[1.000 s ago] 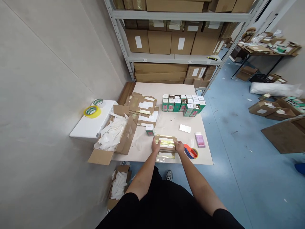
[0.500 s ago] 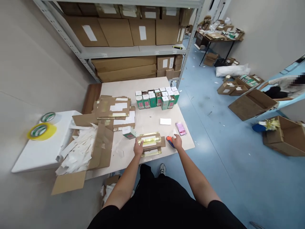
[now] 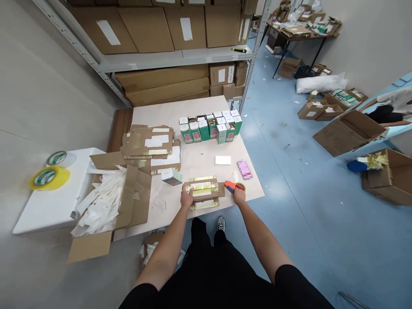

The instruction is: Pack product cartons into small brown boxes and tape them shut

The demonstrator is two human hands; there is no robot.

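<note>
My left hand (image 3: 186, 197) grips the left end of a small brown cardboard box (image 3: 201, 193) at the table's near edge, thumb on top. Shiny tape strips and white labels cover the box. In my right hand (image 3: 239, 196) is an orange and blue tape dispenser (image 3: 229, 185) with a yellowish roll, its front end close to the box's right flap. A white and green carton (image 3: 171, 176) lies tilted just beyond my left hand. Past the dispenser are a pink pixelated item (image 3: 244, 169) and a white slip (image 3: 223, 160).
Several green and white cartons (image 3: 210, 128) stand at the table's back right. Flattened cardboard (image 3: 148, 141) is stacked on the left, beside an open box of white paper scraps (image 3: 103, 201). Tape rolls (image 3: 49, 177) sit farther left. Shelving (image 3: 144, 60) rises behind; a person (image 3: 392, 109) is at far right.
My right hand has closed around the tape dispenser and turned it, so its roll now shows and its front end points left at the box. My left hand stays on the box.
</note>
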